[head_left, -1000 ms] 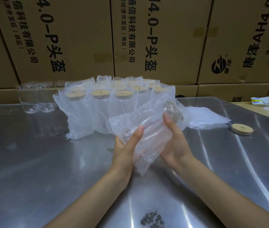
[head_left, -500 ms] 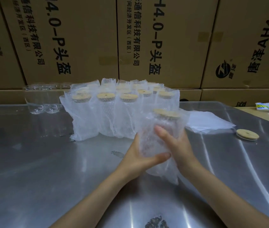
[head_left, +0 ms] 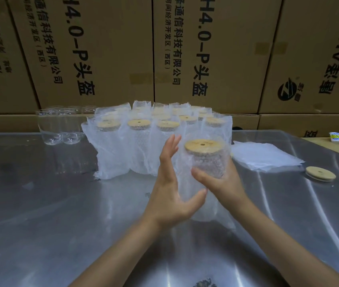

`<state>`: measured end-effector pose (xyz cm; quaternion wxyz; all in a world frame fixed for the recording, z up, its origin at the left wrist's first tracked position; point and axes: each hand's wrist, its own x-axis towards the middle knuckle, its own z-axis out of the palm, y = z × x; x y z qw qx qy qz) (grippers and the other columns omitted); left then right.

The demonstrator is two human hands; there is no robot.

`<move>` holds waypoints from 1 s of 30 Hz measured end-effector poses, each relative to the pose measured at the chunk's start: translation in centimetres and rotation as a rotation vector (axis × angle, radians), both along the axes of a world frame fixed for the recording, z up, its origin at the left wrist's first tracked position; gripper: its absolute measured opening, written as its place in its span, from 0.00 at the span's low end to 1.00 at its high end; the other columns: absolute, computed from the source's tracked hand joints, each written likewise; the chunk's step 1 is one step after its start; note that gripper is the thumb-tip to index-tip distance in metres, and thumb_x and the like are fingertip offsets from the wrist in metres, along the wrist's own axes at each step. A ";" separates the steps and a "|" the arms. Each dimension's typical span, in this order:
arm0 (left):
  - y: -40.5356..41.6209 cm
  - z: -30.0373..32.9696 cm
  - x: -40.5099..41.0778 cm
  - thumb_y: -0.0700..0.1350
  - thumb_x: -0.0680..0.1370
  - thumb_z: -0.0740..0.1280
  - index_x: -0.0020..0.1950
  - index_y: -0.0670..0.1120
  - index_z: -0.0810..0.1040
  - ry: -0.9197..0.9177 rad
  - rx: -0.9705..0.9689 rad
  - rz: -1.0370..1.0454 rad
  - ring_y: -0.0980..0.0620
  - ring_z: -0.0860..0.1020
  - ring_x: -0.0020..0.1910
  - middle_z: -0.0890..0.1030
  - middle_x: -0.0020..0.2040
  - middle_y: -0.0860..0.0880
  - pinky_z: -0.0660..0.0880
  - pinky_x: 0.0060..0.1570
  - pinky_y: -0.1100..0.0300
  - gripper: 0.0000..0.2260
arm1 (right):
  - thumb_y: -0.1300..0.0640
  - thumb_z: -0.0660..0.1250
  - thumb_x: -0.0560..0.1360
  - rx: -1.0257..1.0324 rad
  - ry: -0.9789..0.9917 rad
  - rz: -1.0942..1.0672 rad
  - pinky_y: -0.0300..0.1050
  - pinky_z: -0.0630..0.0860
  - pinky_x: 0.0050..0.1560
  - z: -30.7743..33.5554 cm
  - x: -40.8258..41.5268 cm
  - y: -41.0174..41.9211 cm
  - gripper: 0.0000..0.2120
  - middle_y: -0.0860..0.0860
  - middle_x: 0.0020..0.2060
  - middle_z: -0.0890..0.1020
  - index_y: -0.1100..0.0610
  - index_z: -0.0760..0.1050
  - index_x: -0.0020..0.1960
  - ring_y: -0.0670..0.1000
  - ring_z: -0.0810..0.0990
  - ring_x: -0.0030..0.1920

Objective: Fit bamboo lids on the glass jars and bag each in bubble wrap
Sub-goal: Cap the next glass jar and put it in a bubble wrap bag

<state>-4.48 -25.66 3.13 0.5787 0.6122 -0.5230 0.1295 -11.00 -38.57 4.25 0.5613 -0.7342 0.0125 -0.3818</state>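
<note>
Glossy steel table (head_left: 60,204), bamboo lid (head_left: 202,146), bubble-wrap bag (head_left: 208,164).

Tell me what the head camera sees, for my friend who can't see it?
The right hand grips a bubble-wrapped jar with a bamboo lid above a metal table; the left hand is open beside it.

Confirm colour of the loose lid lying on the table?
Light tan bamboo loose lid, head view.

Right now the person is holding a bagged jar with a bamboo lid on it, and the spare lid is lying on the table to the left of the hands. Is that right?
Not quite. The spare lid lies on the table to the right of the hands, not the left, as the head view shows. The rest holds: the right hand grips the bagged jar with its bamboo lid on, and the left hand rests against it.
</note>
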 end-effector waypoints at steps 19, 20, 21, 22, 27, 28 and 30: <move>-1.6 -4.3 6.8 0.44 0.73 0.72 0.76 0.46 0.50 0.423 0.153 0.347 0.50 0.61 0.71 0.58 0.67 0.52 0.62 0.71 0.52 0.40 | 0.42 0.75 0.68 0.140 -0.010 -0.525 0.44 0.69 0.61 -0.7 11.3 -5.0 0.40 0.48 0.66 0.69 0.51 0.58 0.72 0.52 0.69 0.67; -1.6 -4.4 6.8 0.45 0.73 0.72 0.76 0.47 0.49 0.430 0.164 0.339 0.50 0.61 0.71 0.58 0.68 0.52 0.62 0.71 0.51 0.40 | 0.42 0.75 0.68 0.107 0.010 -0.521 0.43 0.68 0.58 -0.8 11.6 -5.0 0.40 0.47 0.64 0.69 0.51 0.58 0.72 0.51 0.70 0.66; -1.5 -4.5 6.9 0.45 0.73 0.72 0.76 0.48 0.49 0.433 0.171 0.330 0.51 0.61 0.71 0.58 0.68 0.53 0.63 0.71 0.50 0.40 | 0.42 0.75 0.68 0.072 0.029 -0.510 0.42 0.67 0.57 -0.8 11.8 -5.0 0.40 0.47 0.64 0.70 0.50 0.58 0.72 0.51 0.70 0.66; -1.5 -4.5 6.9 0.45 0.73 0.72 0.76 0.49 0.49 0.434 0.177 0.326 0.51 0.61 0.71 0.58 0.67 0.54 0.63 0.71 0.50 0.40 | 0.42 0.75 0.68 0.038 0.049 -0.491 0.41 0.67 0.57 -0.7 12.0 -5.0 0.41 0.47 0.66 0.70 0.50 0.57 0.73 0.51 0.69 0.66; -1.5 -4.6 6.7 0.46 0.73 0.73 0.76 0.50 0.48 0.434 0.201 0.320 0.52 0.61 0.71 0.57 0.66 0.56 0.62 0.68 0.57 0.41 | 0.41 0.74 0.68 0.015 0.105 -0.408 0.41 0.65 0.60 -0.4 12.0 -5.7 0.44 0.50 0.72 0.67 0.48 0.54 0.75 0.52 0.66 0.71; -1.5 -4.6 6.7 0.46 0.73 0.73 0.76 0.50 0.48 0.438 0.208 0.317 0.52 0.61 0.71 0.57 0.67 0.56 0.62 0.67 0.57 0.41 | 0.41 0.74 0.68 0.022 0.111 -0.393 0.43 0.66 0.61 -0.5 11.9 -5.7 0.44 0.50 0.72 0.66 0.48 0.53 0.75 0.53 0.66 0.72; -1.5 -4.6 6.7 0.47 0.73 0.73 0.76 0.50 0.48 0.448 0.209 0.311 0.52 0.61 0.71 0.58 0.68 0.55 0.62 0.67 0.57 0.41 | 0.41 0.74 0.68 0.030 0.124 -0.359 0.46 0.65 0.65 -0.7 11.5 -5.7 0.46 0.50 0.74 0.64 0.47 0.50 0.76 0.53 0.64 0.73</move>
